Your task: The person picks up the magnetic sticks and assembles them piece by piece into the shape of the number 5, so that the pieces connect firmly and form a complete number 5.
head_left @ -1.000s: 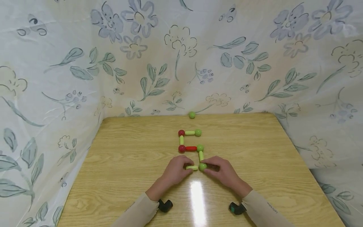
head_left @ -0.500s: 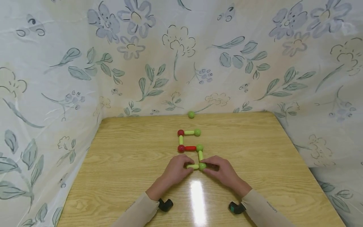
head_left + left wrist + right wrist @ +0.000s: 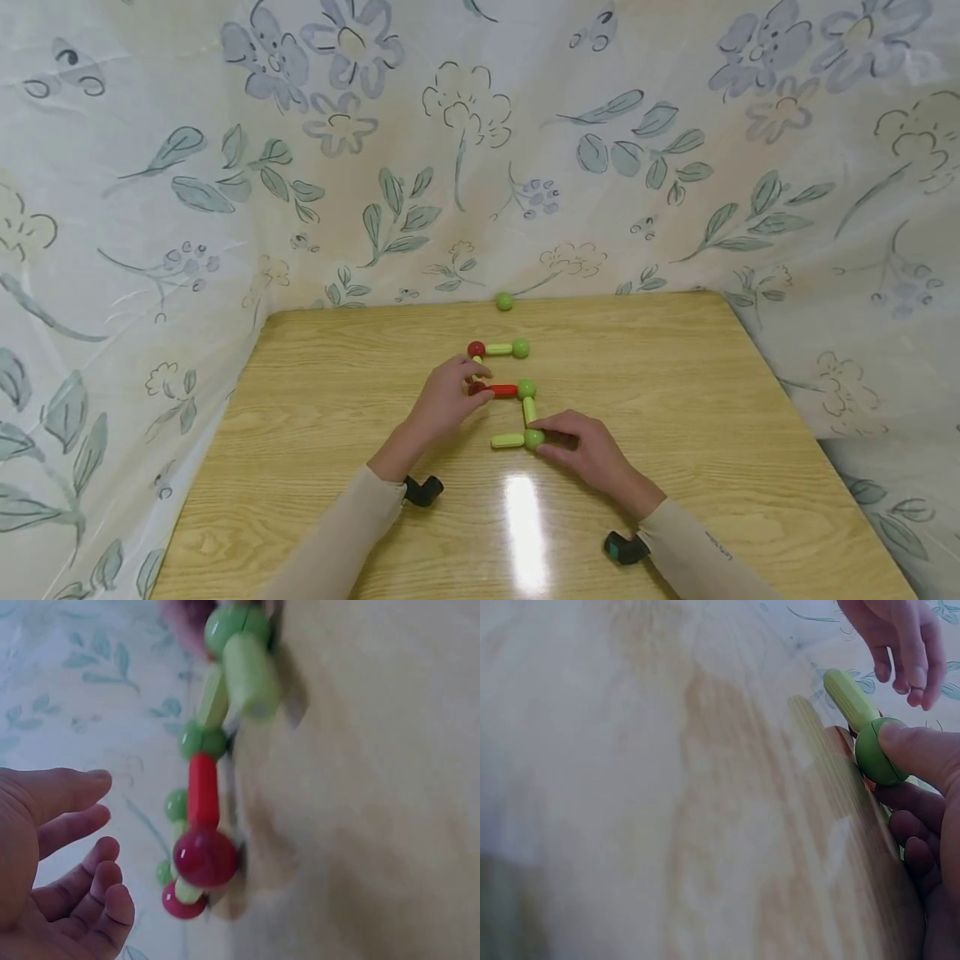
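Note:
My right hand pinches the near green ball of a chain of balls and rods lying on the table. A light green rod joins that ball and points left. Another light green rod leads to a second green ball, then a red rod and a red ball. Over this red ball in the head view hovers my left hand; the left wrist view shows its fingers loosely bent, apart from the chain, holding nothing.
The chain's far end has another red ball, a light green rod and a green ball. A loose green ball lies at the back edge of the wooden table, against a flowered cloth.
The light green rod has met the near green ball. My left hand has let go of that rod and moved away, up and left. My right hand has stayed at the ball.

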Action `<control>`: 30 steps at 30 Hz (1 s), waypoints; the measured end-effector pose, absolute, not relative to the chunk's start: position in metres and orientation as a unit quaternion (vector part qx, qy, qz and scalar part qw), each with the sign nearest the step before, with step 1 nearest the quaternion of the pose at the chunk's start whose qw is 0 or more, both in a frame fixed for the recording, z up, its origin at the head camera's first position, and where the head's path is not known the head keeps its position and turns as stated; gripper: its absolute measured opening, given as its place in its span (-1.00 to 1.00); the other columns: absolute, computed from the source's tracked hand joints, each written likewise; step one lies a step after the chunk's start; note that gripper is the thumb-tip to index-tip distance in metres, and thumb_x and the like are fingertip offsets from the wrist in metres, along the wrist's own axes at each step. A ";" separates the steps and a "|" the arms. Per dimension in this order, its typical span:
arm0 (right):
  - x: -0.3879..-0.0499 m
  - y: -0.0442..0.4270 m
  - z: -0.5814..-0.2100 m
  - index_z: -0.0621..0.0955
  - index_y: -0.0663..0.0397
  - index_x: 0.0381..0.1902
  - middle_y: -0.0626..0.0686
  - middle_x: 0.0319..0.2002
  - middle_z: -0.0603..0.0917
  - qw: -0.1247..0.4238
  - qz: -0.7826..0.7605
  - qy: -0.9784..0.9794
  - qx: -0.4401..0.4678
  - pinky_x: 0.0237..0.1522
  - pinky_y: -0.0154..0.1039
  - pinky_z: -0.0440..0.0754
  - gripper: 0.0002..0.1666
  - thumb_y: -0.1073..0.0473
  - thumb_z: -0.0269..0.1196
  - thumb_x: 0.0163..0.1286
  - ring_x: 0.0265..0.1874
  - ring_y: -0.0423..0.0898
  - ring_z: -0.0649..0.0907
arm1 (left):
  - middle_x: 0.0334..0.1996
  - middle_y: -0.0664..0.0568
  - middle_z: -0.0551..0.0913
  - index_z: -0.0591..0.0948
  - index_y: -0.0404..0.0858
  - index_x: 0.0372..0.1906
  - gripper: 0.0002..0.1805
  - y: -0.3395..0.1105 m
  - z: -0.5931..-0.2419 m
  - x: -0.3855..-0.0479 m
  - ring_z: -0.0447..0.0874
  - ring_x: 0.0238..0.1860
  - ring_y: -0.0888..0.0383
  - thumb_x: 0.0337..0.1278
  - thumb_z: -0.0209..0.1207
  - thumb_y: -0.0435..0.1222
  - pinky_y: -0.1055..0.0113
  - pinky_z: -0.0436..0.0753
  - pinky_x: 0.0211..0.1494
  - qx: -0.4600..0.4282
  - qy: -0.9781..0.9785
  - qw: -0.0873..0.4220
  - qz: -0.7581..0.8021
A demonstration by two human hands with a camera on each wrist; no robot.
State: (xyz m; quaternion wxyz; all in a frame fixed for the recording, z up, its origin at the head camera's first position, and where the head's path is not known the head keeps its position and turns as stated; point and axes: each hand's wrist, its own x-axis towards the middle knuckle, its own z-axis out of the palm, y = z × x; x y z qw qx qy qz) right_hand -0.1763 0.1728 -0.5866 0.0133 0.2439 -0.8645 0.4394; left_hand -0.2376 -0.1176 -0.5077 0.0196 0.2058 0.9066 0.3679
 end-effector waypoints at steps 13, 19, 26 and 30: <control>-0.176 0.172 -0.591 0.82 -0.31 0.18 -0.32 -0.03 0.76 0.018 0.450 -0.858 0.248 -0.03 -0.21 0.69 -0.59 0.03 0.57 0.39 -0.06 -0.23 0.71 | 0.07 -0.13 0.68 0.77 -0.29 0.16 -0.68 -0.122 -0.497 -0.322 0.66 0.00 -0.04 0.44 0.43 -0.24 0.07 0.68 0.03 0.196 0.923 -0.018 0.330; -0.177 0.172 -0.596 0.81 -0.34 0.18 -0.32 -0.01 0.76 0.022 0.449 -0.857 0.252 -0.01 -0.21 0.69 -0.58 0.05 0.57 0.38 -0.04 -0.23 0.71 | 0.11 -0.16 0.70 0.74 -0.26 0.20 -0.63 -0.114 -0.492 -0.349 0.65 0.04 -0.04 0.44 0.43 -0.18 0.09 0.67 0.08 0.200 0.926 -0.018 0.319; -0.177 0.174 -0.596 0.81 -0.35 0.18 -0.34 0.01 0.76 0.015 0.444 -0.860 0.249 0.02 -0.20 0.70 -0.60 0.01 0.56 0.41 -0.01 -0.25 0.71 | 0.13 -0.18 0.71 0.71 -0.29 0.27 -0.57 -0.102 -0.495 -0.368 0.63 0.06 -0.02 0.45 0.42 -0.18 0.10 0.66 0.10 0.191 0.926 -0.003 0.326; -0.177 0.174 -0.595 0.82 -0.32 0.18 -0.33 0.01 0.77 0.017 0.448 -0.858 0.252 0.02 -0.20 0.70 -0.60 0.02 0.56 0.40 0.00 -0.23 0.72 | 0.13 -0.15 0.71 0.70 -0.29 0.28 -0.57 -0.095 -0.497 -0.376 0.62 0.08 -0.01 0.47 0.41 -0.18 0.12 0.65 0.13 0.174 0.927 -0.005 0.333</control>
